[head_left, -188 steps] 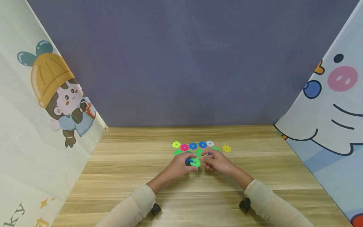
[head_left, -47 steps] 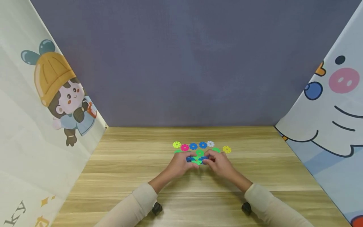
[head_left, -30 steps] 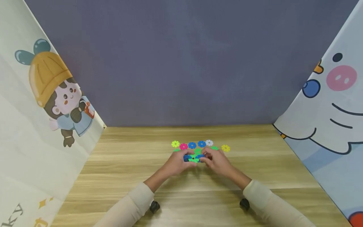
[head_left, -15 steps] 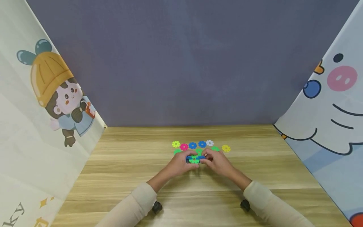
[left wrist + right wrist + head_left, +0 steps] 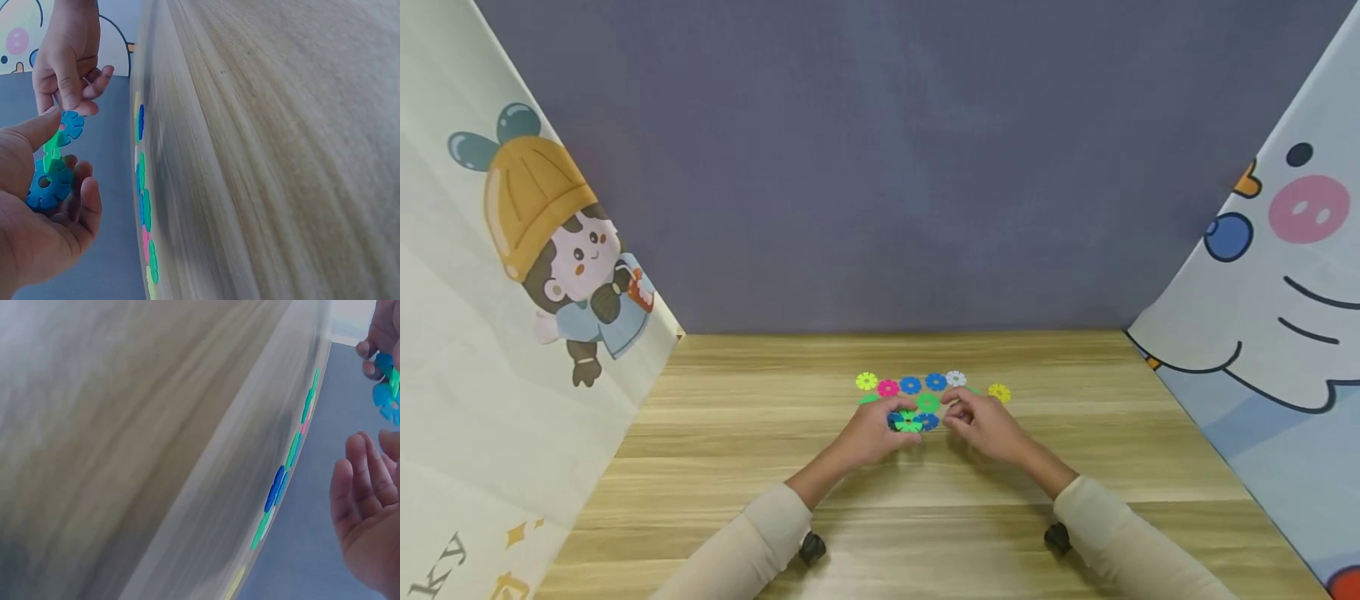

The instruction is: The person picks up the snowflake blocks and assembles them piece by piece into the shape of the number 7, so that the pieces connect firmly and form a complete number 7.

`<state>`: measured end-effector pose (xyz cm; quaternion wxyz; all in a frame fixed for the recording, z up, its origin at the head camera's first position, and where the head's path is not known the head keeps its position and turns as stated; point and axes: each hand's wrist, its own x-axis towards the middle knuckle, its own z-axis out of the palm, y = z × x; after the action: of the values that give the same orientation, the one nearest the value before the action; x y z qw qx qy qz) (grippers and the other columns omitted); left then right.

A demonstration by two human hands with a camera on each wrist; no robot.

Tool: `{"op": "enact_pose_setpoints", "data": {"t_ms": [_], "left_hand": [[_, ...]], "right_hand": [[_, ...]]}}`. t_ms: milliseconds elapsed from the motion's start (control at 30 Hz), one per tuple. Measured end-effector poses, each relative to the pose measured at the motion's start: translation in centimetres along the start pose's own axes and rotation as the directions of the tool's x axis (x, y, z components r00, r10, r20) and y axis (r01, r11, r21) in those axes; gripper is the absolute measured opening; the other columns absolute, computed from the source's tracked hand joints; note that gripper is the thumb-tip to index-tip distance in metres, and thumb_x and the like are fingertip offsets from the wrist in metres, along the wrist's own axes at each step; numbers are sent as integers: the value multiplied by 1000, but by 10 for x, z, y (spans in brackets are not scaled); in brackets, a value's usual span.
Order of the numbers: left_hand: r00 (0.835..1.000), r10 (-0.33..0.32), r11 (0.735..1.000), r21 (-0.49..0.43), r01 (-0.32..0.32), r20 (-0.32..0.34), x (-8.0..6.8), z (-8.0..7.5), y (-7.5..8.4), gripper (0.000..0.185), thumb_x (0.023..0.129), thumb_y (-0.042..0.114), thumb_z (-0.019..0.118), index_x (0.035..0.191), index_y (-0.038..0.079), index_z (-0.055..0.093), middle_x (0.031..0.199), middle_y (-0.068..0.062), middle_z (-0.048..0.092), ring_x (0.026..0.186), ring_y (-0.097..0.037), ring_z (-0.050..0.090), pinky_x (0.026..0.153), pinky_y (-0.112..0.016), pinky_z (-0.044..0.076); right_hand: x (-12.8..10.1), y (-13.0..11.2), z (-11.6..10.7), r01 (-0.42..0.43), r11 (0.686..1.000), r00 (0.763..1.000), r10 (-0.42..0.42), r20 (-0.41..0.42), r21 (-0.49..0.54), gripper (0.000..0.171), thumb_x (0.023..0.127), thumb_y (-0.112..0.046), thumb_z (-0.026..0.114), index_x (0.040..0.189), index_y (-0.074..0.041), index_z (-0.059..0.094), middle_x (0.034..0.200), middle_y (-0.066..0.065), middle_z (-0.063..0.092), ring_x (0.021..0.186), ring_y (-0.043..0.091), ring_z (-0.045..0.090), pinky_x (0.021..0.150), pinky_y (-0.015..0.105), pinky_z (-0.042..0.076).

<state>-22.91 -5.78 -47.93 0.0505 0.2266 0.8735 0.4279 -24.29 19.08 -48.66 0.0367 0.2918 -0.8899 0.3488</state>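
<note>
My left hand point(image 5: 868, 433) pinches a small chain of slotted plastic snowflake discs above the table. Its middle piece is a green disc point(image 5: 53, 150), standing between a blue disc point(image 5: 53, 187) near my left fingers and a second blue disc point(image 5: 74, 125) on the far side. In the head view that second disc shows at the right of the chain. My right hand point(image 5: 988, 425) hovers just right of it with fingers loosely bent. A gap shows between that hand and the chain in the right wrist view, and nothing is in its fingers.
Beyond the hands, loose discs lie flat on the wooden table point(image 5: 737, 433): a yellow-green disc point(image 5: 867, 381), a pink disc point(image 5: 888, 388), a white disc point(image 5: 955, 378), a yellow disc point(image 5: 999, 392), and several blue and green ones. A grey panel point(image 5: 895, 208) stands behind.
A second blue disc has joined the green one; earlier my right hand pinched it against the green disc. That hand has now let go and moved slightly right. My left hand keeps its grip.
</note>
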Motion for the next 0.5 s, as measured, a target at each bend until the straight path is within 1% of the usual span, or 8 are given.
{"op": "enact_pose_setpoints", "data": {"t_ms": [133,267,400,500], "left_hand": [[1000,-11,1000,2,11,-6,0,1,-1,52,85,29,84,130,10,66,137,-6,67,131,-28,60,110,-47,48],[1000,-16,1000,-1,15,-7,0,1,-3,51,84,29,84,129,12,67,135,-6,68,130,-27,60,110,-47,48],[1000,-18,1000,-13,18,3,-1,1,-4,51,85,28,84,129,12,66,135,-7,68,131,-28,60,111,-47,47],[999,-27,999,-21,27,18,-1,1,-3,51,85,26,84,130,12,65,136,-8,67,133,-29,58,112,-48,46]], "right_hand": [[0,7,-3,-62,997,998,62,-11,-48,24,94,-8,71,117,-2,66,94,4,77,80,8,69,69,22,56],[1,15,-5,-120,989,993,120,-3,-91,20,93,-9,72,112,-5,68,91,2,75,79,10,67,69,23,55],[2,24,-6,-165,975,985,169,16,-151,19,92,-11,73,110,-7,69,86,-2,71,73,7,63,65,24,52],[2,29,-7,-179,964,982,188,28,-195,21,91,-12,73,111,-7,69,81,-3,69,67,6,57,63,25,49]]}}
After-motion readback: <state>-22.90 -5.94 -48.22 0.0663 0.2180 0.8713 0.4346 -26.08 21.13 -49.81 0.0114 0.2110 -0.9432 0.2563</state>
